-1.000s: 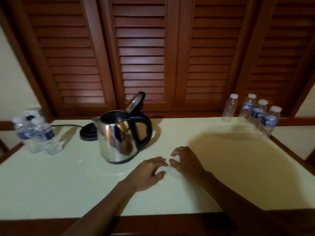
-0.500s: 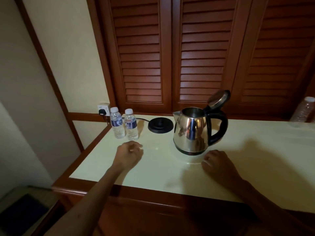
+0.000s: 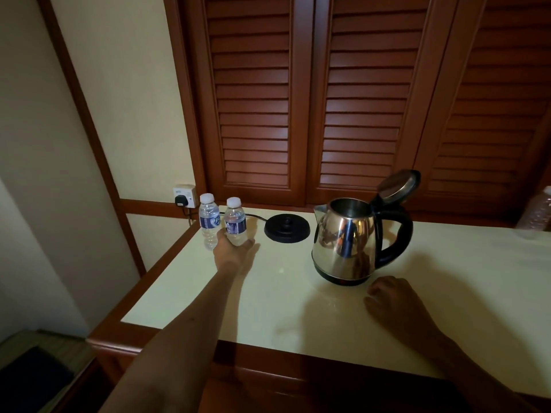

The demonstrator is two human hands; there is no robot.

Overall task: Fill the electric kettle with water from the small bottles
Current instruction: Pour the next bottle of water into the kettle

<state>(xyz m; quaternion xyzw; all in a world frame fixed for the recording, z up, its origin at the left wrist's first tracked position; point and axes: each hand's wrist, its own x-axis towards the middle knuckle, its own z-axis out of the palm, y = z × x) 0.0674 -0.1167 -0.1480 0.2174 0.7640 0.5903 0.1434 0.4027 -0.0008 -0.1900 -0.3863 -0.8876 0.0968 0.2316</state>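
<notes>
A steel electric kettle (image 3: 346, 242) with a black handle stands on the cream table top (image 3: 298, 305), its lid (image 3: 399, 183) tipped open. Two small capped water bottles with blue labels stand at the back left. My left hand (image 3: 234, 254) reaches to the right-hand bottle (image 3: 235, 220) and wraps its lower part; the other bottle (image 3: 209, 220) stands just left of it. My right hand (image 3: 393, 302) rests on the table in front of the kettle, fingers loosely curled, holding nothing.
The kettle's black base (image 3: 286, 231) sits between the bottles and the kettle, its cord running to a wall socket (image 3: 185, 196). Another bottle (image 3: 536, 213) shows at the right edge. Louvred wooden doors stand behind the table.
My left hand has moved forward from the table top to the right-hand bottle and closed around it. My right hand has stayed near the kettle. The view has turned left since 1.0 s ago.
</notes>
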